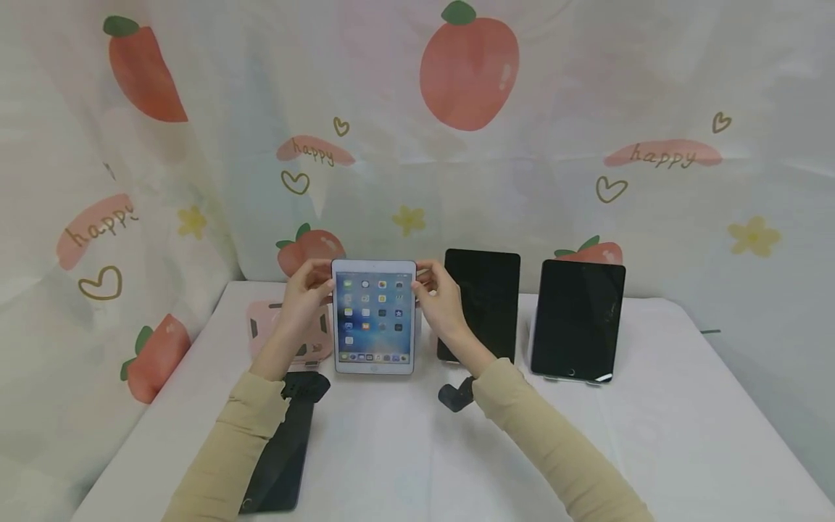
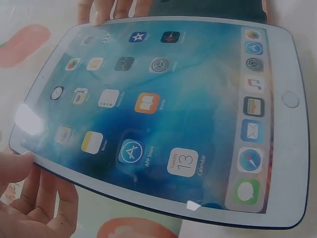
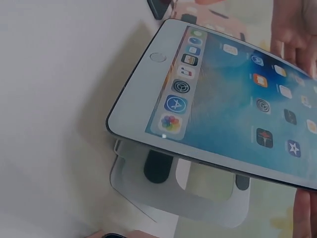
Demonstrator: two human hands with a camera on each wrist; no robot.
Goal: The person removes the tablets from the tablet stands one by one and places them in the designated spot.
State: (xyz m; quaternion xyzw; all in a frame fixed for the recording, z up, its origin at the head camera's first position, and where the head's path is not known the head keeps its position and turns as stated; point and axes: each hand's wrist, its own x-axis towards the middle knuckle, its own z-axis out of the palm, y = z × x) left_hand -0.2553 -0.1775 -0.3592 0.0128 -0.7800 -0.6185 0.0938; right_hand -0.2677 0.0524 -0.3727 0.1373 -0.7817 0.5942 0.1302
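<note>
A white-framed tablet [image 1: 375, 319] stands upright in the head view, its lit home screen of app icons facing me. My left hand [image 1: 305, 293] pinches its upper left edge, the thumb in front and the fingers behind. On the opposite edge, my right hand [image 1: 443, 301] pinches it at the same height. Behind and below the tablet, the right wrist view shows a pale grey stand [image 3: 213, 203] with dark pads and a cut-out. The tablet's lower edge lies close over that stand's front.
A pink stand [image 1: 261, 330] is behind my left wrist. Two dark-screened tablets lean on stands to the right, one black tablet [image 1: 485, 297] partly behind my right hand, another black tablet [image 1: 577, 319] farther right. A dark tablet [image 1: 280, 464] lies flat under my left forearm.
</note>
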